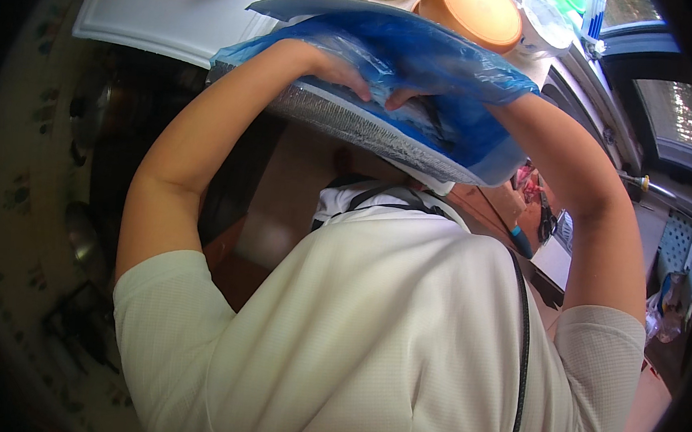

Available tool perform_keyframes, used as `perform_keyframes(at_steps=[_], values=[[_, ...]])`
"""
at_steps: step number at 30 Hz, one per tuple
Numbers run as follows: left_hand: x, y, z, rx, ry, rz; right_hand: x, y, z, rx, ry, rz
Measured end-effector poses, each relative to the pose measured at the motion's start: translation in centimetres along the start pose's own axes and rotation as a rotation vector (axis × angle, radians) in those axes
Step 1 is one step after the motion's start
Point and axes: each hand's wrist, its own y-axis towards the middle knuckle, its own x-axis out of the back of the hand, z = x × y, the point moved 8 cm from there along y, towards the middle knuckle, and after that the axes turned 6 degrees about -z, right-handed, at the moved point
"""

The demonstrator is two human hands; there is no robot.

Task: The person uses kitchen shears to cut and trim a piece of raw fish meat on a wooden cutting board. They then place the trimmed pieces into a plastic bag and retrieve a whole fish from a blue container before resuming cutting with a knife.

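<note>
Before me a foil-faced insulated box (382, 125) stands tilted, with a blue plastic bag (482, 75) lining it and spilling over its edge. My left hand (341, 76) reaches into the bag from the left, thumb pointing inward. Opposite it, my right hand (403, 96) is also inside, its forearm crossing the bag's right edge. Both thumbs rest near pale, silvery contents (428, 116), which could be fish; their form is partly hidden. My other fingers are covered, so whether either hand grips anything does not show.
A white foam lid (180, 9) lies upper left. Behind the box are an orange bowl (480, 15) and a clear plastic tub (543, 25). Scissors (546, 221) and a teal-handled tool (522, 241) lie lower right, near a window (675, 115). Dark cookware (92, 108) stands at left.
</note>
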Motion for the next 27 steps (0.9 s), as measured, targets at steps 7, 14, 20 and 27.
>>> perform_keyframes(at_steps=[7, 14, 20, 27], values=[[-0.5, -0.1, -0.3, -0.008, -0.001, 0.046, -0.4, -1.2, -1.1, 0.019, -0.048, -0.021], [-2.7, -2.7, 0.7, -0.036, 0.038, 0.003, 3.7, -4.2, -0.1, -0.127, -0.468, 0.412], [-1.3, -2.9, -1.1, -0.067, 0.168, -0.002, 3.2, -6.5, -1.0, -0.202, -0.455, 0.298], [-0.7, -3.4, -1.3, 0.010, 0.166, 0.061, 2.8, -7.7, -2.9, -0.195, -0.598, 0.178]])
